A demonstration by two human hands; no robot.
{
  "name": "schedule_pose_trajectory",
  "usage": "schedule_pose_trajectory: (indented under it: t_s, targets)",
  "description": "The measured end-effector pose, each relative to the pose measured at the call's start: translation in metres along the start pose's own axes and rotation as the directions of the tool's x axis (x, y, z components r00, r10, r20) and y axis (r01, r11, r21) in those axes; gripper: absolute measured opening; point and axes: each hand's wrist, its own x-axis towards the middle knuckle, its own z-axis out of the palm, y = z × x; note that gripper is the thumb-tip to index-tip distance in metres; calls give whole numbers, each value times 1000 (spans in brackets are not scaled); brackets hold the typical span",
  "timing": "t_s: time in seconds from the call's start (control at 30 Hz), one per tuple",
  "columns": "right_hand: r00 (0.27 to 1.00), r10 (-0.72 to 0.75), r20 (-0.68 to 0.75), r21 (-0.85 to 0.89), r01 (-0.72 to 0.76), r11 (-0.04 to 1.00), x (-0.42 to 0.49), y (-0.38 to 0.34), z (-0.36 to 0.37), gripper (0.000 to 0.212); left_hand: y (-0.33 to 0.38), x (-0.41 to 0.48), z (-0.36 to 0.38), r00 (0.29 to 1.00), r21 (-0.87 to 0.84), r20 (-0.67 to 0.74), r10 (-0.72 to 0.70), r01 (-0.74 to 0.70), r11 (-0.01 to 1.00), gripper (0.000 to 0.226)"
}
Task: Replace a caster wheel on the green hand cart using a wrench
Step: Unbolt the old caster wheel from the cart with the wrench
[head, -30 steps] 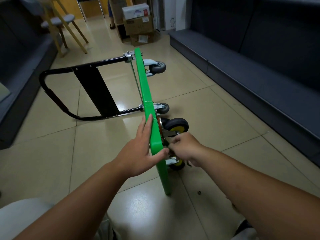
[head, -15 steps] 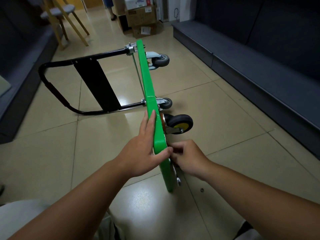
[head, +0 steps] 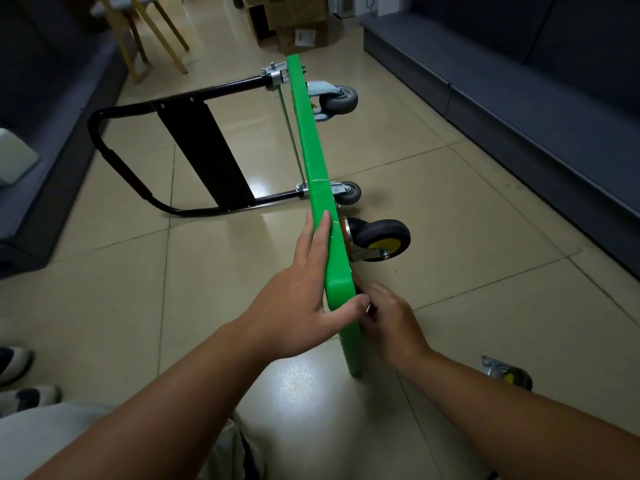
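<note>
Green hand cart (head: pixel 313 161) stood on its side edge on the tiled floor (head: pixel 485 202). The left hand (head: pixel 298 306) clasped its top edge, fingers flat, thumb hooked over the corner. The right hand (head: pixel 394 323), blurred, sat against the underside; I cannot tell its grip. A loose caster wheel (head: pixel 507 374) lay beside the right forearm

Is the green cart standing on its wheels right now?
No, the green cart is tipped on its edge, with its wheels pointing sideways.
</note>
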Motion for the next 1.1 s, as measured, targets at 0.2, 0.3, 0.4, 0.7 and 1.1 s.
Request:
schedule_pose_trajectory:
  t_s: [0.2, 0.3, 0.4, 0.7, 1.1]
  targets:
    - [993, 98, 73, -244, -77, 967, 15, -4, -4, 26, 1, 2, -2, 1000, 4, 10, 2, -2, 1000, 116]
    - [917, 328, 227, -511, -175, 842, -4, 9, -20, 23, 3, 1, -3, 1000, 0, 16, 2, -2, 1000, 118]
    - [713, 621, 325, -554, -389, 736, -26, 13, -34, 31, 5, 1, -2, 1000, -4, 9, -4, 4, 1000, 118]
    - [805, 541, 244, -73, -541, 838, 20, -62, -66, 16, 10, 0, 1, 999, -16, -16, -29, 29, 999, 119]
    - [889, 327, 322, 172, -394, 903, 12, -58, -50, 23, 7, 2, 3, 999, -28, -20, -26, 25, 999, 115]
